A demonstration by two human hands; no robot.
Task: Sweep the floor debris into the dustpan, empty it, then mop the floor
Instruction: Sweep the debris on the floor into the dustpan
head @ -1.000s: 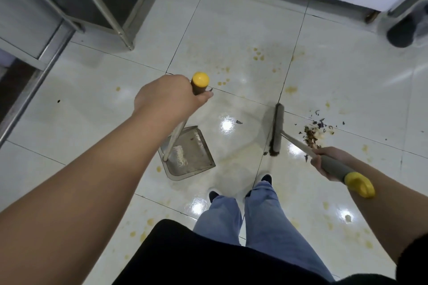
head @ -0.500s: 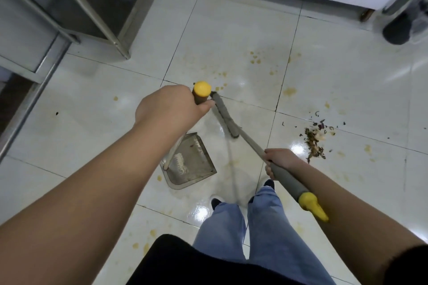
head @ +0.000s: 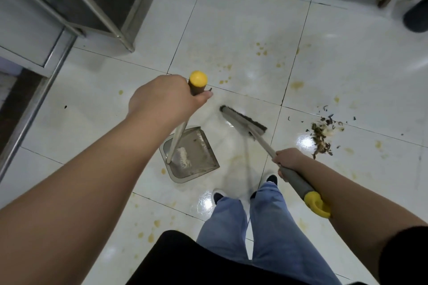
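Left hand (head: 164, 99) gripping metal dustpan (head: 192, 157) pole, right hand (head: 288, 159) clutching broom (head: 243, 121) – dry debris (head: 322, 136) apart

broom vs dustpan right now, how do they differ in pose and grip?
The dustpan sits flat on the floor; the broom is slanted, its head near the pan's open edge. The left hand grips the dustpan's handle just below its yellow cap; the right hand holds the broom lower down, where the grey grip begins, well short of its yellow end. The dustpan's handle stands nearly upright; the broom's leans back toward the person. Both have grey handles with yellow ends.
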